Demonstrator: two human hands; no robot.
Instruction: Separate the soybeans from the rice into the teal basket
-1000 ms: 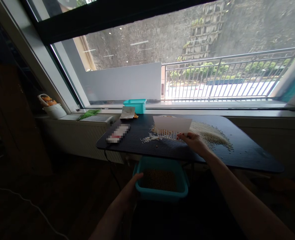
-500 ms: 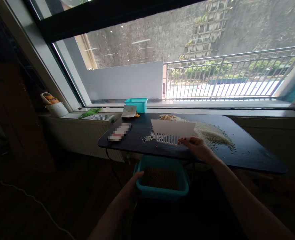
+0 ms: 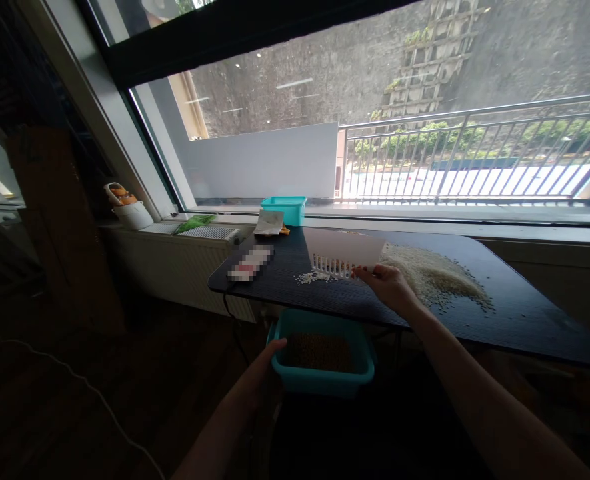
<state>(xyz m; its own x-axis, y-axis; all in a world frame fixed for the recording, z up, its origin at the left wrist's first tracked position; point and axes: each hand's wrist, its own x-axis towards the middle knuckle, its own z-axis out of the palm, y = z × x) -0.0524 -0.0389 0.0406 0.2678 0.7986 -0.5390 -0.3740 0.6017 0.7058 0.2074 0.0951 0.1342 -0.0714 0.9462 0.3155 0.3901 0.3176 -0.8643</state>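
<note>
The right hand [image 3: 389, 288] pinched the lower right corner of a thin, flat white sheet [image 3: 347, 245], a smooth trapezoid with a comb-like row of narrow slots near its lower edge. The sheet was over the dark, wood-grained table [image 3: 275, 290]; whether its edge touched the surface could not be told. The left hand [image 3: 265, 363] gripped the left rim of a teal bin [image 3: 325, 380], thumb over the edge, its other fingers hidden. This glossy, round-cornered bin sat below the table's front edge, with a grainy brown layer [image 3: 319, 352] inside. Right of the sheet spread a broad, pale heap of grain [image 3: 435, 273], loose at its margins; a small white scatter [image 3: 312, 277] lay by the slots. The sheet blocked the view of the tabletop behind it. Toward the back left were a turquoise tub [image 3: 289, 212], a creased paper packet [image 3: 269, 222] and, nearer, a pixelated oblong item [image 3: 251, 262]. Farther left, a green cloth [image 3: 197, 222] draped a ribbed radiator [image 3: 189, 260], near a white pot [image 3: 133, 216].
</note>
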